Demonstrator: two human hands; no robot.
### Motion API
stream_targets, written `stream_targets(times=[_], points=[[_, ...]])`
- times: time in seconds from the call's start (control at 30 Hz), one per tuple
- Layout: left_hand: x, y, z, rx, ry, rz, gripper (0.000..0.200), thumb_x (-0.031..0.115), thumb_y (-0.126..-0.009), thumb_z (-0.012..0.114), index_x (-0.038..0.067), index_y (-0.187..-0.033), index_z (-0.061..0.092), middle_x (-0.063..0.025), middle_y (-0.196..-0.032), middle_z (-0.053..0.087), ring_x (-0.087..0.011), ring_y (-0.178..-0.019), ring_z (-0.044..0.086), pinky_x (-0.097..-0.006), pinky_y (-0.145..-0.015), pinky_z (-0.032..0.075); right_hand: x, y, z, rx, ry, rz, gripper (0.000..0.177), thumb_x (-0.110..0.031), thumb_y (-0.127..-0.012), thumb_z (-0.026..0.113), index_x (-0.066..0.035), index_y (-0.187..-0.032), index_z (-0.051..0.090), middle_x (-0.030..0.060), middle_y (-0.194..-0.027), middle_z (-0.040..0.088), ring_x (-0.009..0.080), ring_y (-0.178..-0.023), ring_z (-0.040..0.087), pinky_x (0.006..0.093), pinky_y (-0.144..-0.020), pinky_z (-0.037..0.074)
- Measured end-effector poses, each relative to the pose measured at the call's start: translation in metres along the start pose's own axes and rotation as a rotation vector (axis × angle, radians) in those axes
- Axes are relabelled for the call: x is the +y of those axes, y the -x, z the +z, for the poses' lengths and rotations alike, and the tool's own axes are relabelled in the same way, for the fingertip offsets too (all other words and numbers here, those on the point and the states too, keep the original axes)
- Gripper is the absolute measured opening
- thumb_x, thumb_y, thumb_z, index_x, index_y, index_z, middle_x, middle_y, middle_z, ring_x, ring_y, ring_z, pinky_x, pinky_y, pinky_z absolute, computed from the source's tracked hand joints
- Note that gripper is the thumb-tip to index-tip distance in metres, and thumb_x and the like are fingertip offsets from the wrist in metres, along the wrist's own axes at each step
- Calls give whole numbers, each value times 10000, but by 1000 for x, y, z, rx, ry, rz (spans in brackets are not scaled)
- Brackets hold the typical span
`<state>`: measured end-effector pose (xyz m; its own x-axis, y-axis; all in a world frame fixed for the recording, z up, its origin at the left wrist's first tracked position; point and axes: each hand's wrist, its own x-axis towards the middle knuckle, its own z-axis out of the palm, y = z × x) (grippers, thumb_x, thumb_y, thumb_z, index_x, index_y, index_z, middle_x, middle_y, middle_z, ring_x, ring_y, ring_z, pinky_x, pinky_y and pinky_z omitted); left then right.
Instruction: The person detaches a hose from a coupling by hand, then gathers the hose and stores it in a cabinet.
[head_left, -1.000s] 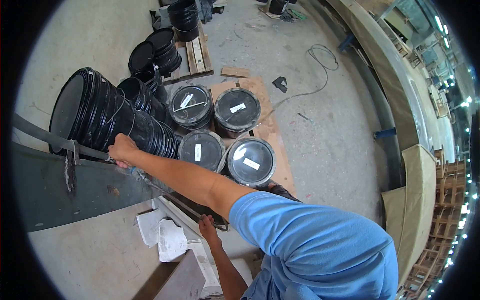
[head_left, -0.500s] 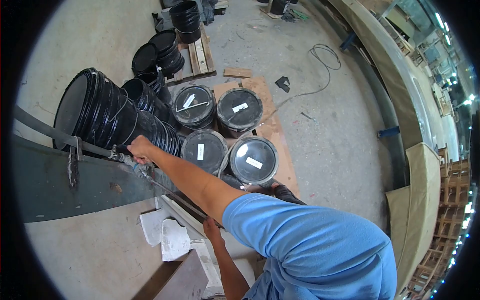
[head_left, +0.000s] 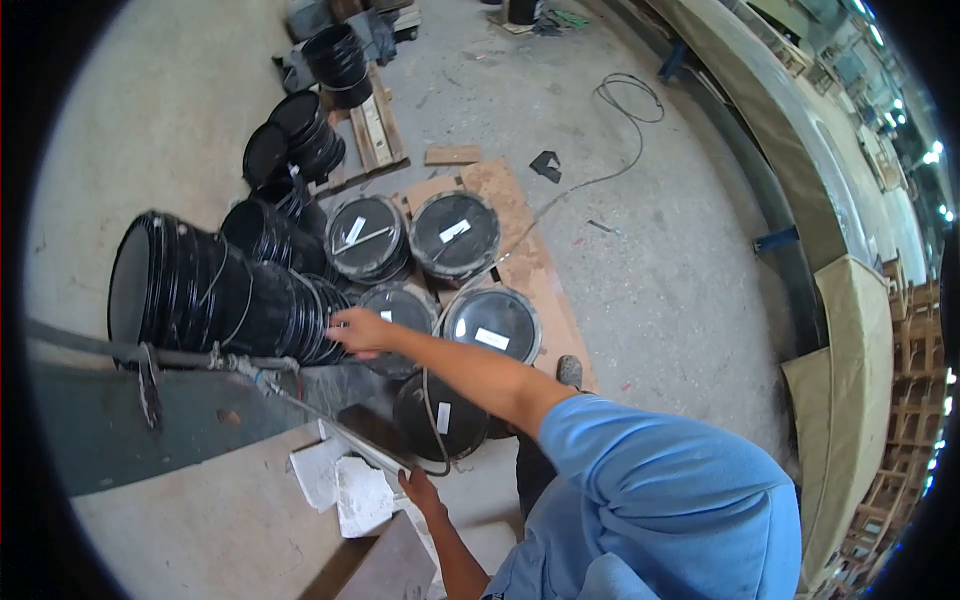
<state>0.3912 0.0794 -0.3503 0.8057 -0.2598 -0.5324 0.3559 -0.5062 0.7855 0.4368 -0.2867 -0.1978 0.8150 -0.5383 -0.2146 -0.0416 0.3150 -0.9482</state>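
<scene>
One right hand, bare, fingers partly curled, seen against the ribbed rims of a tall stack of black buckets that extends towards nine to ten o'clock of it; whether it touches or grips them, I cannot tell; one left hand, bare, at five o'clock of the right, closed on a thin hose, which loops up past the lidded buckets; one valve fitting, at between eight and nine o'clock of the right hand and apart from it, set on the end of a grey pipe along the edge of a dark panel; five lidded buckets, black, each with a white label, ranged from twelve round to between four and five o'clock of the right hand; one brown board, under part of this group, at two to three o'clock; further black bucket stacks, at eleven o'clock, beside a wooden pallet; white broken slabs, at six o'clock, just beside the left hand; one coil of line, on the concrete floor, well apart at between one and two o'clock.
</scene>
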Motion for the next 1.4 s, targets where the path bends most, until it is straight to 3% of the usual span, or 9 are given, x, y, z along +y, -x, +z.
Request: stream_targets(times=[0.1, 0.2, 0.33, 0.47, 0.63, 0.9, 1.0, 1.17, 1.4], points=[[20, 28, 2, 32, -31, -7, 547, 116, -860, 535, -22, -1336, 305, -78, -927, 559, -164, -833, 502, -301, -759, 416, 37, 80, -147, 290, 175, 247, 303, -259, -858, 589, -29, -1055, 605, 59, -589, 559, 144, -432, 526, 286, -372, 404], [35, 54, 20, 122, -62, 91, 520, 113, -864, 533, -53, -1311, 325, -94, -936, 559, -169, -827, 501, -301, -744, 420, 153, 222, -327, 706, 593, 11, 329, -314, -875, 525, -20, -971, 637, 168, -713, 616, 250, -488, 582, 380, -485, 495], [65, 76, 84, 32, -93, 313, 408, 113, -872, 533, -79, -1217, 426, -127, -994, 573, -199, -877, 536, -317, -793, 436, 201, 492, -467, 1054, 868, 647, 312, -303, -880, 537, -2, -812, 584, 144, -601, 558, 252, -444, 559, 383, -421, 464], [134, 111, 201, -108, -435, 541, 307, 120, -871, 553, -82, -1100, 533, -149, -1054, 577, -209, -886, 572, -315, -820, 454, 220, 721, -477, 1321, 596, 790, 344, -290, -885, 546, -7, -688, 537, 92, -497, 508, 211, -369, 522, 344, -347, 425], [175, 117, 353, -576, -213, 316, 274, 109, -845, 575, -53, -1065, 568, -101, -936, 613, -157, -835, 583, -265, -729, 462, 214, 832, -344, 1825, -90, 700, 370, -273, -916, 491, -37, -634, 457, 119, -484, 465, 204, -339, 454, 341, -290, 377], [156, 83, 494, -894, -529, 360, 190, 146, -843, 550, -12, -932, 606, -51, -773, 603, -133, -677, 559, -277, -611, 442, 195, 755, -222, 1555, -497, 1032, 328, -252, -901, 540, 29, -1067, 518, 175, -686, 599, 270, -521, 597, 397, -410, 489], [153, 69, 526, -935, -712, 215, 208, 193, -823, 545, 8, -763, 620, -40, -642, 565, -138, -592, 529, -291, -541, 415, 150, 711, -285, 1453, -542, 1039, 382, -269, -892, 552, 31, -1124, 511, 191, -743, 611, 279, -604, 624, 401, -477, 520], [117, -41, 576, -1099, -1139, 445, 253, 258, -786, 576, 13, -745, 620, -62, -642, 573, -150, -591, 563, -294, -536, 443, 180, 655, -420, 1861, -747, 746, 437, -281, -893, 540, 31, -1188, 459, 208, -826, 607, 296, -604, 624, 407, -490, 530], [247, -33, 816, -901, -760, 169, 235, 200, -818, 581, 10, -949, 620, -74, -703, 593, -159, -566, 574, -287, -459, 444, 138, 573, -629, 1642, -705, 689, 471, -293, -872, 570, 23, -1203, 460, 191, -804, 604, 282, -602, 629, 399, -490, 534]])
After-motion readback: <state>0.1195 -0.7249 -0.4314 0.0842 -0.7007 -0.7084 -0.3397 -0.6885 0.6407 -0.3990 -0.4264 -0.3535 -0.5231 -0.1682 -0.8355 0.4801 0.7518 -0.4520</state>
